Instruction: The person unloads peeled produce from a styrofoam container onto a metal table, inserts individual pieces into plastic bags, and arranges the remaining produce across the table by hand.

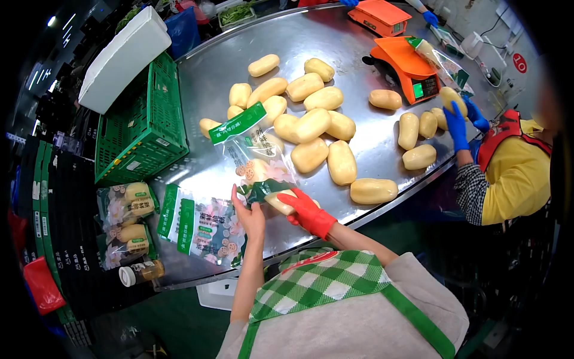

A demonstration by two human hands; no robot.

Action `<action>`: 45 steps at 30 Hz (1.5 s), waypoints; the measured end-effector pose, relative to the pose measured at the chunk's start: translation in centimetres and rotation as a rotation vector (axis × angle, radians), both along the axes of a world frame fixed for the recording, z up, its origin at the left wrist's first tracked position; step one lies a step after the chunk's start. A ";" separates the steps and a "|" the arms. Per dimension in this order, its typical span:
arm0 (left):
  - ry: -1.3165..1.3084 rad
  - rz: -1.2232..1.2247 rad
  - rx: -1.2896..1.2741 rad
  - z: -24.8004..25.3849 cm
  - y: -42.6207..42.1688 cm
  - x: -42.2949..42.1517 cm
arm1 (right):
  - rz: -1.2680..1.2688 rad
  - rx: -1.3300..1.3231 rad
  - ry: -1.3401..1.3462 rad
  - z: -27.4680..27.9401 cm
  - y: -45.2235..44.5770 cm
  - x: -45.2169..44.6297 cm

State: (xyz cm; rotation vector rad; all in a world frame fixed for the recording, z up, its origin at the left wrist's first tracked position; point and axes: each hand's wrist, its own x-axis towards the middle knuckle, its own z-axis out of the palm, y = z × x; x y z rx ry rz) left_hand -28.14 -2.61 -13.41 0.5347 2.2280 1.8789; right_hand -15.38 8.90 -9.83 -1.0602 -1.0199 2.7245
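Note:
My left hand [249, 219], bare, grips the near edge of a clear printed plastic bag [236, 151] with green bands. Pieces of lotus root show through the bag's film. In a red glove, my right hand [312, 216] holds a peeled lotus root [278, 202] at the bag's near end. How far this piece is inside the bag is hard to make out. Beyond my hands lies a loose pile of lotus roots [312, 124] on the metal table [203, 72]. Flat printed bags [212, 230] are stacked left of my left hand.
Filled bags [127, 206] and a lidded jar [142, 273] sit at the left edge. A green crate [143, 122] carries a white foam box [122, 57]. Orange scales [408, 69] stand at the right. A co-worker's blue-gloved hand [458, 127] holds a lotus root.

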 end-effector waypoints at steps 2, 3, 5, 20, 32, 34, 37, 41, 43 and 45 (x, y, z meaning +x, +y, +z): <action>0.424 -0.038 -0.166 -0.5 0.5 -0.7 | 0.045 0.122 -0.067 0.5 -0.2 -0.3; 0.513 -0.006 -0.163 -0.1 0.6 -0.8 | 0.066 0.185 -0.100 0.8 -0.3 -0.5; 0.587 -0.144 -0.197 2.3 0.2 0.1 | -0.093 0.736 -0.022 -2.0 -1.6 -1.7; 0.615 -0.377 -0.199 8.2 -2.1 4.1 | 0.015 1.208 0.260 -5.9 -0.9 -4.6; 0.522 -0.377 -0.115 7.6 -3.0 3.8 | -0.072 0.153 0.539 -4.1 -2.6 -8.5; 0.547 -0.350 -0.150 7.1 -3.1 2.8 | -0.061 0.014 0.558 -4.2 -2.3 -9.1; 0.612 -0.360 -0.193 7.1 -3.1 1.6 | -0.097 0.014 0.633 -9.1 -2.8 -9.3; 0.606 -0.348 -0.276 7.6 -2.9 1.3 | 0.216 1.002 0.430 -5.7 -2.0 -4.9; 0.592 -0.340 -0.302 7.9 -2.7 0.9 | 0.374 1.244 0.200 -0.5 -1.7 -1.3; 0.600 -0.323 -0.298 8.2 -2.4 0.7 | 0.320 1.281 -0.034 1.4 0.1 3.4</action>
